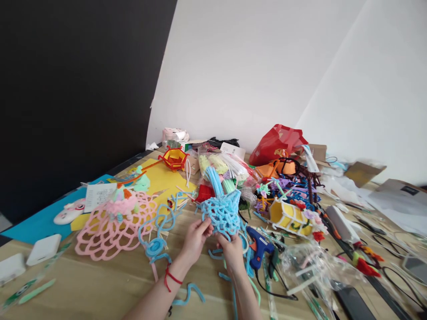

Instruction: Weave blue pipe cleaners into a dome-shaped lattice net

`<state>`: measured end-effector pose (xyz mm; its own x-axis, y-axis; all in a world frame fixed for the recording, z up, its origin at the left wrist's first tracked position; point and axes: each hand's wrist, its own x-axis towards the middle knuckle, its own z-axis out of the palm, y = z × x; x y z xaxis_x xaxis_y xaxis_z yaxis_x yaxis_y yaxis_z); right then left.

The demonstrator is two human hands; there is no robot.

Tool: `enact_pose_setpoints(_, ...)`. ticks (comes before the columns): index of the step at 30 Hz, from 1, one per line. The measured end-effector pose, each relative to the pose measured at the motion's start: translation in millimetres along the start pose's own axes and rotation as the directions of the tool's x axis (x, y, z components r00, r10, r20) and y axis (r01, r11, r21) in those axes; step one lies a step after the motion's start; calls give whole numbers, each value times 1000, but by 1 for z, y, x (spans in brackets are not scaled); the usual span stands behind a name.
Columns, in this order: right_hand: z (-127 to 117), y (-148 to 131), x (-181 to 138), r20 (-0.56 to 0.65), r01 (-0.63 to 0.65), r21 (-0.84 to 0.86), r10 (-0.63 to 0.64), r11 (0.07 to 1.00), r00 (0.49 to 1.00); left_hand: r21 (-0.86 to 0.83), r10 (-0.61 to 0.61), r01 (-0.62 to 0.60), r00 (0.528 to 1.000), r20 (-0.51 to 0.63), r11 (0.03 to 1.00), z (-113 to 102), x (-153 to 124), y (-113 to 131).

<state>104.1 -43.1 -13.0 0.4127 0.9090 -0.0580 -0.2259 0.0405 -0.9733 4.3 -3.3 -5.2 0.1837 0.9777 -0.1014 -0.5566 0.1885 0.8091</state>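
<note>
My left hand (196,238), with a red string round the wrist, pinches the lower left edge of a light blue woven pipe-cleaner net (223,212). My right hand (231,250) grips the same net from below, fingers curled into its bottom edge. Several light blue pipe cleaners (213,178) stick up from the net's top. Loose blue pipe-cleaner coils (156,243) lie just left of my left hand. A blue glue gun (259,245) lies on the table right beside my right hand.
A pink woven net (110,229) lies at left, a yellow basket craft (290,217) at right. Bags of pipe cleaners (227,168), a red bag (276,143), an orange lantern craft (173,158), white boxes (43,249) and cables (393,271) crowd the wooden table (100,284).
</note>
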Motion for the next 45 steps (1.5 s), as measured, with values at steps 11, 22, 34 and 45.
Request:
enact_pose_setpoints(11,-8,8,4,-83,46,-67,-51,997,995,8,26,-27,999,47,1000,4,-4,1)
enact_pose_setpoints(22,-5,-14,-8,-40,85,13,-85,996,996,160,41,-49,998,51,986,4,-6,2)
enact_pose_setpoints(34,-6,-8,-5,-132,148,-170,-171,974,976,170,119,-137,987,110,976,1,-9,3)
enact_pose_setpoints(45,-6,-7,-4,-58,43,137,-35,990,998,222,220,-209,975,-25,952,6,-9,-4)
